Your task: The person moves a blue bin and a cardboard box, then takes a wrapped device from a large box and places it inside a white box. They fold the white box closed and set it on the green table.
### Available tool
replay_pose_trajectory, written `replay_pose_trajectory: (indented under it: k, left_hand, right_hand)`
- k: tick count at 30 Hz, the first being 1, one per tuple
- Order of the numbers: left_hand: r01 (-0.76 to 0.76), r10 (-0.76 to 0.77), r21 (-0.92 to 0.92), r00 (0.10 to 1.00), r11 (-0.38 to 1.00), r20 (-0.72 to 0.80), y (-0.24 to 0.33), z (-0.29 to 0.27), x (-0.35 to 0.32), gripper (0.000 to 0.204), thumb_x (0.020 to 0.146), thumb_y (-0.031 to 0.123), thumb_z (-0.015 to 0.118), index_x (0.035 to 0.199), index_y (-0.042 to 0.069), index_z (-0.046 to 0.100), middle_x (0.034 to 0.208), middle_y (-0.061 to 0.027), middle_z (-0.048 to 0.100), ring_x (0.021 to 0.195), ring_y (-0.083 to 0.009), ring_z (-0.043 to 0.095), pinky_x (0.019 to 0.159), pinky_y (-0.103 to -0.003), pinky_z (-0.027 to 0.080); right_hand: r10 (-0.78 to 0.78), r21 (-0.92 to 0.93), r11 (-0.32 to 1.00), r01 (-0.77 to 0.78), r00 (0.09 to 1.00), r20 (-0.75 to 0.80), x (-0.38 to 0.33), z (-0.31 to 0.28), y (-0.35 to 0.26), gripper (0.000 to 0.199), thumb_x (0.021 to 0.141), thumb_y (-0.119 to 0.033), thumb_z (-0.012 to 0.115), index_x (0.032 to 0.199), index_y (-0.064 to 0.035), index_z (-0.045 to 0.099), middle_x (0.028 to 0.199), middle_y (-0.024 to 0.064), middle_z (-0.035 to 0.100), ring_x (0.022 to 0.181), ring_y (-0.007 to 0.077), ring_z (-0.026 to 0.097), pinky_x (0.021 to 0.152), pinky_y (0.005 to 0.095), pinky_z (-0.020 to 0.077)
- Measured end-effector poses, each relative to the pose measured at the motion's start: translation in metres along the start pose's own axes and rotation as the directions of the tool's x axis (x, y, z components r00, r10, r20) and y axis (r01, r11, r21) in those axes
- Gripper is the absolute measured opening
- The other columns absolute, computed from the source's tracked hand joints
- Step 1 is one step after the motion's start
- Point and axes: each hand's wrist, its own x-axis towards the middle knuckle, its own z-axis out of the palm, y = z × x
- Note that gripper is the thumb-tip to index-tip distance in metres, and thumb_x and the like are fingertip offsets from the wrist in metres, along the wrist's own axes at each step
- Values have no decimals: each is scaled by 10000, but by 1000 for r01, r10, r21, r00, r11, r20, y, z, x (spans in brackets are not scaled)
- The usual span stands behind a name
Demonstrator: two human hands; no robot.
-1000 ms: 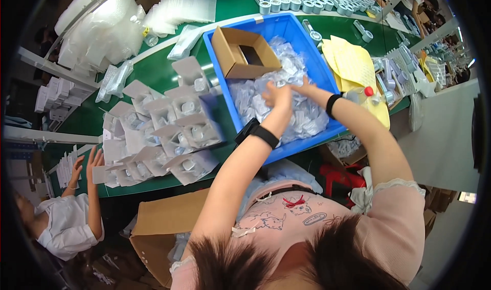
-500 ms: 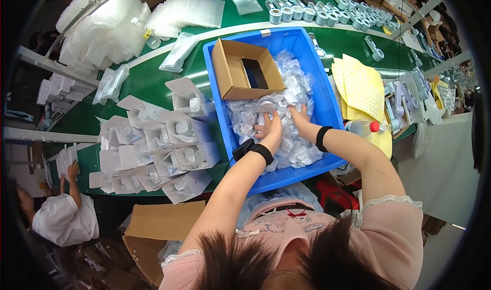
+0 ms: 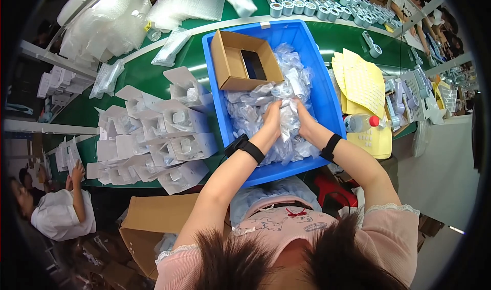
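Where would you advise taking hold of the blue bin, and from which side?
I'd grip the blue bin midway along its long edges, left hand on the left rim, right hand on the right rim, coming from above: the open rectangle gives opposite edges that should carry evenly, while white boxes crowd its left side and yellow sheets its right.

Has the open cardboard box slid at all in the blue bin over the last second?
No. Judged against the blue bin, the cardboard box keeps its place in the far left corner; no shift shows.
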Motion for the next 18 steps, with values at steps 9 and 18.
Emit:
replay_pose_trajectory:
  k: [9, 18]
  left_hand:
    - [-282, 273, 113, 958, 953, 91, 32, 51, -73, 289, 855, 227, 445, 1073, 50, 513, 1010, -99, 566, 910, -214, 576, 779, -357, 472]
    - [-499, 491, 238, 866, 833, 100, 38, 71, -112, 379, 808, 297, 515, 1104, 62, 546, 1124, -155, 385, 1069, -258, 408, 896, -319, 330]
  right_hand:
    - [-244, 17, 970, 244, 969, 43, -65, 25, -21, 365, 890, -323, 425, 1140, -67, 496, 1060, 76, 569, 963, 202, 565, 808, 353, 469]
    - [-461, 85, 886, 457, 886, 43, -98, 33, -19, 341, 879, -230, 474, 1163, -42, 481, 1071, 72, 557, 955, 179, 554, 802, 298, 450]
